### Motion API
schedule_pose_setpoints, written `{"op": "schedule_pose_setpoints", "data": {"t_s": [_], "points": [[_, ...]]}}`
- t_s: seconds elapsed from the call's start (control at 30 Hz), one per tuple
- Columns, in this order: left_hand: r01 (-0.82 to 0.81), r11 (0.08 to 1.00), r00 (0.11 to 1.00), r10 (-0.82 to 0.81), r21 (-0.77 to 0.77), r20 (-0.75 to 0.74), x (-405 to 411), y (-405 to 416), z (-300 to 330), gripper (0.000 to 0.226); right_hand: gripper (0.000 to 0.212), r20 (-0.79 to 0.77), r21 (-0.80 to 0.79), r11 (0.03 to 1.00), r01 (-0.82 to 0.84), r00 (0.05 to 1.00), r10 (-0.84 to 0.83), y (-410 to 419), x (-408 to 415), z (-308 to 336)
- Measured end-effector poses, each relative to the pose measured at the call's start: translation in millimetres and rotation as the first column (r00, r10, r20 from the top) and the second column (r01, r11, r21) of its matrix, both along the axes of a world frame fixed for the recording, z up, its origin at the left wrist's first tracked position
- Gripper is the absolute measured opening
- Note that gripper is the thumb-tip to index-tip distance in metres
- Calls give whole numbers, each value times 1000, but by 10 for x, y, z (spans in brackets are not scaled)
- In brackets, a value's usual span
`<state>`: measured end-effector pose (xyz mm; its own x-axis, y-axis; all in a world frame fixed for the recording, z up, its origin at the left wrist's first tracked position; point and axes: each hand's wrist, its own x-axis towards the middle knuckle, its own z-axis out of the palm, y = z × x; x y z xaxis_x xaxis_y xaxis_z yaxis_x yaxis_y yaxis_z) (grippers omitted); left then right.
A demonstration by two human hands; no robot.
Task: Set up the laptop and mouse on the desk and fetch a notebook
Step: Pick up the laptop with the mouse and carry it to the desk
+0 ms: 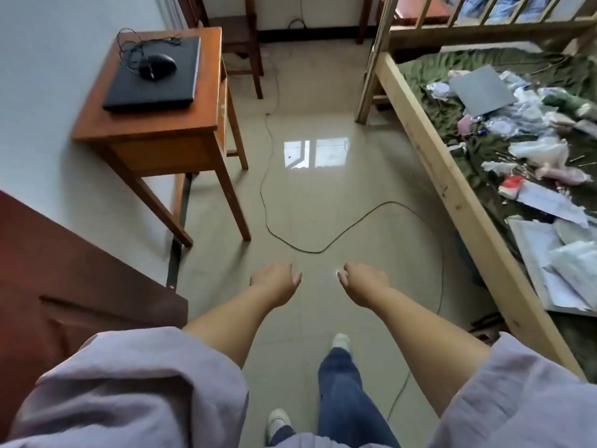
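A closed black laptop [151, 79] lies on a small wooden desk [155, 124] at the upper left, against the wall. A black wired mouse [157, 66] rests on the laptop's lid, its cable coiled beside it. A grey notebook-like flat cover [483, 89] lies among clutter on the bed at the right. My left hand [277, 282] and my right hand [365, 284] hang in front of me over the floor, both holding nothing, fingers loosely curled and pointing down. Both are well away from the desk.
A thin cable [290, 244] loops across the glossy tiled floor. A wooden bed frame [452, 195] runs along the right, its mattress covered with papers and plastic bags. A dark red door [64, 286] stands at the lower left. Wooden chairs [242, 37] stand beyond the desk.
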<state>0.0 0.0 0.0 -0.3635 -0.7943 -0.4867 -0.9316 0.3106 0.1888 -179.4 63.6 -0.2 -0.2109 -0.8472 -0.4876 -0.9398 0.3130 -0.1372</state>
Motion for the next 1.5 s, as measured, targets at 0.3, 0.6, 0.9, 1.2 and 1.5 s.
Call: {"op": "schedule_pose_setpoints", "data": {"t_s": [0.3, 0.6, 0.9, 1.2, 1.5], "points": [[-143, 987, 990, 141, 71, 31, -832, -1164, -151, 44, 26, 49, 43, 998, -41, 998, 39, -1322, -1097, -40], [-312, 945, 948, 316, 103, -29, -1448, -2287, -106, 49, 30, 29, 47, 984, -172, 985, 170, -2719, -1932, 62], [-467, 878, 879, 474, 105, -56, -1566, -3991, -136, 53, 31, 24, -2, 946, -325, 946, 324, -4794, -2082, 141], [-661, 743, 734, 670, 109, -111, -1420, -5323, 201, 49, 33, 57, -60, 873, -484, 871, 488, -6628, -1913, 307], [-938, 347, 346, 933, -3, -97, -1029, -5835, 252, 52, 28, 61, -62, 583, -810, 580, 812, -8160, -1078, 492]]}}
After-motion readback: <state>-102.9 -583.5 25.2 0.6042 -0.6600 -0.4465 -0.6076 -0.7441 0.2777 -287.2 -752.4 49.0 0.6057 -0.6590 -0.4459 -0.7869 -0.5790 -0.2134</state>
